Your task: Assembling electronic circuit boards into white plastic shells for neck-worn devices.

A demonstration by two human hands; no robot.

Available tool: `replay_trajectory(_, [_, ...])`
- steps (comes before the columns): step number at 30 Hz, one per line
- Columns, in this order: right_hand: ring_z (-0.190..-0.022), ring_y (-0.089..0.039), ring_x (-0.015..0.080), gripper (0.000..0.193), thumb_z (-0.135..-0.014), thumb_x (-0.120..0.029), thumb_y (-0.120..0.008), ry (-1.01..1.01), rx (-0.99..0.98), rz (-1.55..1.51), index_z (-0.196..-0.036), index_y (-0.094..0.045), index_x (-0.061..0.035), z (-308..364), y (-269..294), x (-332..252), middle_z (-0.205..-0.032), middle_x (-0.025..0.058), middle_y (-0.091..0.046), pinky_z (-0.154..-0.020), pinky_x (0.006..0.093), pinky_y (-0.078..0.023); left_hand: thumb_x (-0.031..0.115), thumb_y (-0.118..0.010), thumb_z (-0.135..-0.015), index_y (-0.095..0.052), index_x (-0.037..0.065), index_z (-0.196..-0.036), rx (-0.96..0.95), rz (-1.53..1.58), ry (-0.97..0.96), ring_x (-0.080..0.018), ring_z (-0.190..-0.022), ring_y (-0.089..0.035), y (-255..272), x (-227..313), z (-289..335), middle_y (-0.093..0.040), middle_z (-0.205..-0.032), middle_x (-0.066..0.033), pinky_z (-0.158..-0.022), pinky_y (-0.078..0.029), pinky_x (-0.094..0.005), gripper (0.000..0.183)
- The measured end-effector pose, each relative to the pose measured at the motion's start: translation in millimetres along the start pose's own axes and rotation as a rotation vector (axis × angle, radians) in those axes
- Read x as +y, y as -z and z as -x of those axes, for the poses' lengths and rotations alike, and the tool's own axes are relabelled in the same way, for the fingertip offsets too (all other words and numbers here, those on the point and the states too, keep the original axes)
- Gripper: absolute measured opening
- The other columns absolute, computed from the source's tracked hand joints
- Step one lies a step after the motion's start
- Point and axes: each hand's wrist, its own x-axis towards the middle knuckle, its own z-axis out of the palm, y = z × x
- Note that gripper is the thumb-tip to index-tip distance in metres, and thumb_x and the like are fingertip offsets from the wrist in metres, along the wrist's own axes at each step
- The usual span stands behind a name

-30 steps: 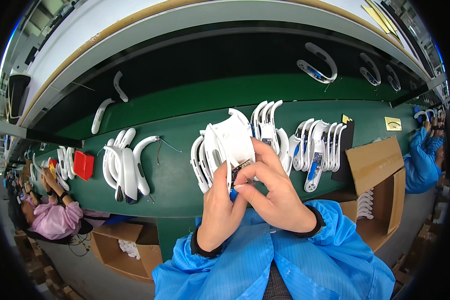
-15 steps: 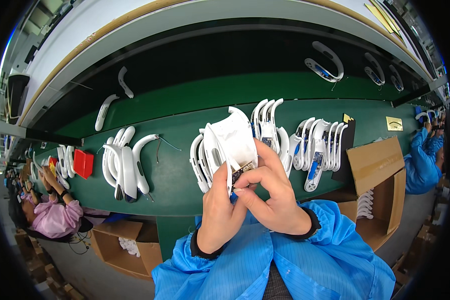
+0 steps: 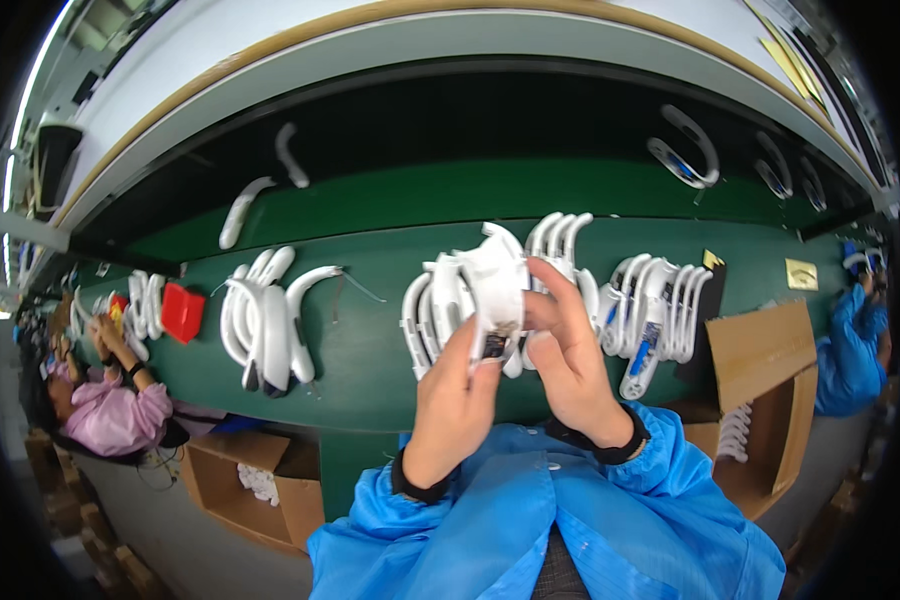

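Well left of the white casing, one red bin stood on the green table. Between bin and casing lay one cluster of curved white handles; overlap prevented an exact count. One open carton stood nearer the wearer than this cluster. The left hand was clamped on the casing's lower end, thumb against fingers. One casing was held, above the table in front of the wearer; its long axis ran away from the body, upper end outward, the end with a dark component toward the wearer. The right hand, at the casing's right side, had thumb and fingers apart; contact could not be confirmed. Farther right were three looped handles beyond the casing and one second carton.
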Motion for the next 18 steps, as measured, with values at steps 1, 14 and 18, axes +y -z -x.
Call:
replay_trajectory(1, [-0.106, -0.050, 0.0217, 0.065, -0.082, -0.011, -0.058, 0.020, -0.013, 0.165, -0.135, -0.022, 0.0017, -2.5, 0.4, -1.9, -0.117, 0.0171, -0.050, -0.091, 0.0318, -0.038, 0.009, -0.051, -0.081, -0.041, 0.002, -0.127, 0.030, -0.251, -0.136, -0.0314, -0.088, -0.057, -0.1, -1.5, -0.3, -0.056, -0.099, -0.0168, -0.077, -0.045, -0.0362, 0.048])
replay_trajectory(14, [-0.084, -0.054, 0.0281, 0.048, -0.069, -0.002, -0.064, 0.160, 0.078, 0.813, -0.114, -0.049, 0.0000, 19.6, 22.9, 13.8, -0.098, 0.0157, -0.053, -0.073, 0.0316, -0.045, 0.011, -0.072, -0.064, -0.042, 0.004, -0.121, 0.420, -1.322, 0.152, -0.0334, -0.099, -0.047, 206.9, -198.7, -48.4, -0.045, -0.115, -0.0144, -0.079, -0.044, -0.0409, 0.065])
replay_trajectory(18, [-0.084, -0.055, 0.0280, 0.052, -0.062, -0.001, -0.072, 0.275, 0.042, 0.829, -0.110, -0.054, 0.0000, 25.9, 37.8, 5.7, -0.098, 0.0155, -0.054, -0.072, 0.0326, -0.046, 0.002, -0.067, -0.064, -0.040, 0.008, -0.125, 0.432, -1.339, 0.136, -0.0336, -0.096, -0.047, 209.0, -206.0, -55.4, -0.043, -0.117, -0.0141, -0.079, -0.044, -0.0405, 0.067])
